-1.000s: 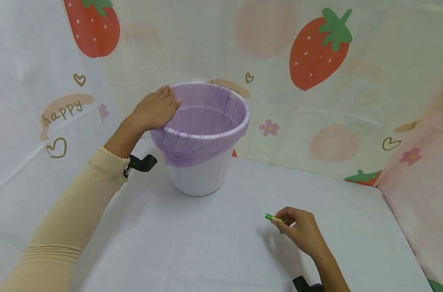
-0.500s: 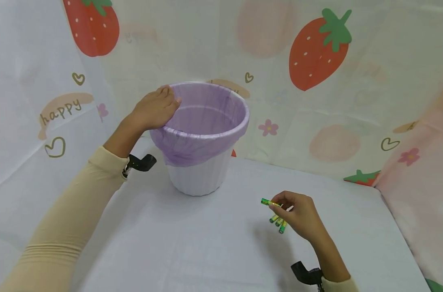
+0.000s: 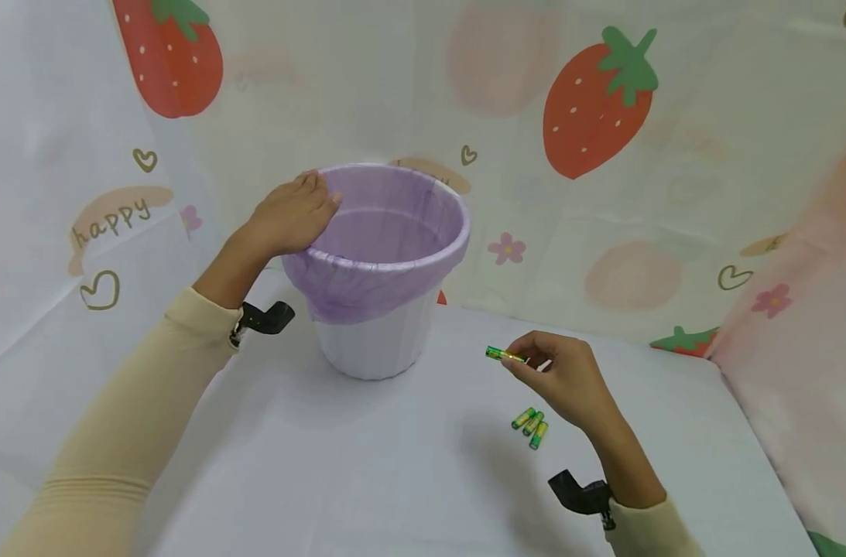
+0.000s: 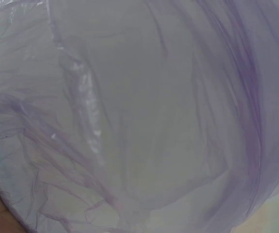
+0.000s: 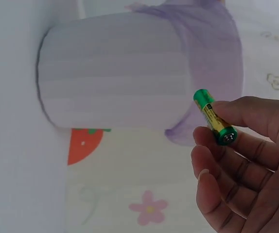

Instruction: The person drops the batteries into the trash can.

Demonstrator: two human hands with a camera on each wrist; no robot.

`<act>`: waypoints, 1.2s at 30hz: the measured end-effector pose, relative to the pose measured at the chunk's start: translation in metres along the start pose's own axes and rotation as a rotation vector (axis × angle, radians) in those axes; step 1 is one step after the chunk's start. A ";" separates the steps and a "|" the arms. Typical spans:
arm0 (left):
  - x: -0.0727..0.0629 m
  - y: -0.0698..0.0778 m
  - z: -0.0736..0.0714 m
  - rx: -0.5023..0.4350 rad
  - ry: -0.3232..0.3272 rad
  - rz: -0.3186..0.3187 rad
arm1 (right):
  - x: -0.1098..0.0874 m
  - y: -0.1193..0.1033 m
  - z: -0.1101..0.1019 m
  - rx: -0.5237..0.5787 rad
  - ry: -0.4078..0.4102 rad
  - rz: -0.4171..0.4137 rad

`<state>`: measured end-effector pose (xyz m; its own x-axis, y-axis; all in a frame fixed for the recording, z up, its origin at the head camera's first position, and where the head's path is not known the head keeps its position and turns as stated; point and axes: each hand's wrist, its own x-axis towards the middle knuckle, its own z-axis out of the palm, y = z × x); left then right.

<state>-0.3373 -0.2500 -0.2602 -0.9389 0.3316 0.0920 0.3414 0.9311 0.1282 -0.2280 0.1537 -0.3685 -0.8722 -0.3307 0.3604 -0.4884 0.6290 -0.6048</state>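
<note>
Green-ended battery (image 5: 213, 118) shows its metal tip (image 5: 228, 138) only in right-wrist view.

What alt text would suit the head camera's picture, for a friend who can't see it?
A person's right hand holds a small green-and-yellow cylindrical battery in its grip above a white surface, where three similar batteries lie. The left hand rests on the rim of a round white bin lined with purple plastic.

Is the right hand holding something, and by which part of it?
Yes, the right hand pinches a green-and-yellow battery around its middle; both ends show.
</note>
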 end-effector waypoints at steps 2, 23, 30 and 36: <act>-0.001 -0.001 0.000 0.001 0.005 0.001 | 0.005 -0.006 -0.003 -0.004 -0.003 -0.018; -0.004 0.001 0.000 -0.011 0.007 -0.008 | 0.049 -0.048 -0.026 -0.028 0.061 -0.151; -0.003 0.001 0.000 0.000 0.004 -0.009 | 0.068 -0.057 -0.030 -0.007 0.084 -0.181; -0.002 0.000 0.000 -0.006 -0.002 -0.009 | 0.082 -0.068 -0.034 0.012 0.106 -0.220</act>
<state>-0.3352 -0.2509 -0.2604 -0.9421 0.3232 0.0889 0.3329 0.9332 0.1353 -0.2651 0.1076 -0.2734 -0.7376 -0.3825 0.5564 -0.6669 0.5416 -0.5118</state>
